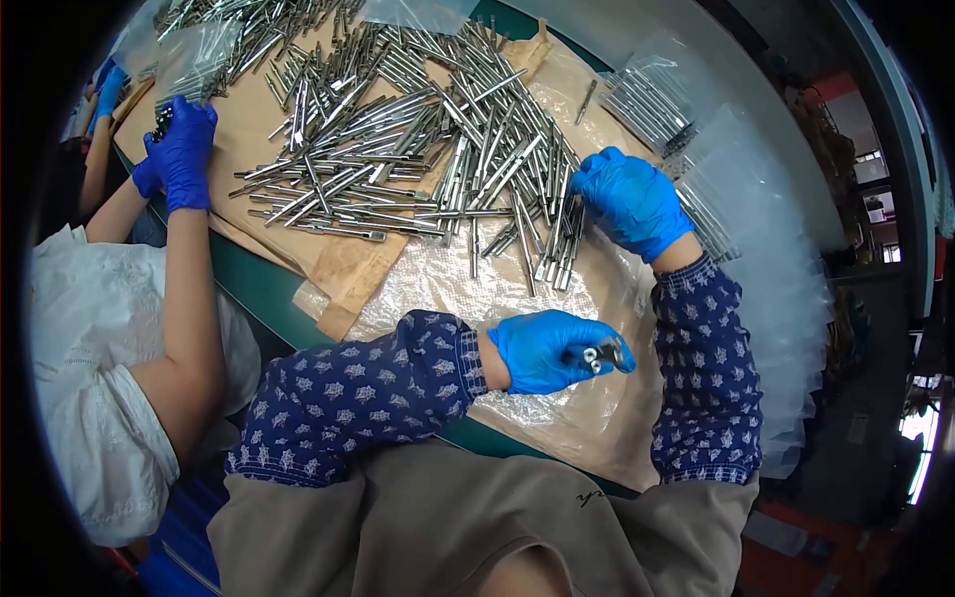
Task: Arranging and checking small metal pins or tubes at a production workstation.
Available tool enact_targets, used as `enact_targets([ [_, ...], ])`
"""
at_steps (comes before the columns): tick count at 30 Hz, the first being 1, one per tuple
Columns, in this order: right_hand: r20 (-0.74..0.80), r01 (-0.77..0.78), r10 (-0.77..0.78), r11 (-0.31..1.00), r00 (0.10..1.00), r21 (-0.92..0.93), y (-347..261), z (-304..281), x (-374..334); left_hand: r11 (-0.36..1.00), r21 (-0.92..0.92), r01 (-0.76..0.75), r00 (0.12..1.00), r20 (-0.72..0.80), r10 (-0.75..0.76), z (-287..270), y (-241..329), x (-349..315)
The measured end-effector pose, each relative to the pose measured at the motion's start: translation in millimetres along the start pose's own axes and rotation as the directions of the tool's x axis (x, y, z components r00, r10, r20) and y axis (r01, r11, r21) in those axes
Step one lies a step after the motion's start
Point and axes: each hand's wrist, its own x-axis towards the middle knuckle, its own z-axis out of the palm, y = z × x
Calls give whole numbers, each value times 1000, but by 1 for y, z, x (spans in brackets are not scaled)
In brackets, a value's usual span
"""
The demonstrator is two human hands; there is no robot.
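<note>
My left hand [553, 349], in a blue glove, is closed around a small bunch of metal rods [600, 354] whose ends stick out toward the right. My right hand [631, 200], also gloved in blue, rests palm down on the right edge of a large pile of silver metal rods [418, 139]. Its fingers touch several rods lying side by side. The pile is spread over brown paper [348, 269] and clear plastic sheeting [428, 279]. Both my forearms wear dark blue patterned sleeves.
A co-worker in white sits at my left; their blue-gloved hand [182, 149] holds something dark at the pile's left edge. Clear plastic bags [766, 259], some with rods inside, are stacked at the right. The green table edge [249, 289] runs below the paper.
</note>
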Motion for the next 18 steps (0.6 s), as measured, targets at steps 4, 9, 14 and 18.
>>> enact_targets([
  [4,-48,-300,319,924,946,238,-2,-8,-3,970,206,-131,989,-47,144,2,-9,-4],
  [9,308,-657,580,671,754,345,-13,19,-20,974,157,-164,986,-7,167,4,-7,-3],
  [14,290,-728,668,634,685,259,-10,42,-21,901,-410,140,989,106,-106,7,-12,-3],
  [18,365,-681,574,619,733,392,-6,40,-34,992,96,-85,993,84,77,6,2,-4],
])
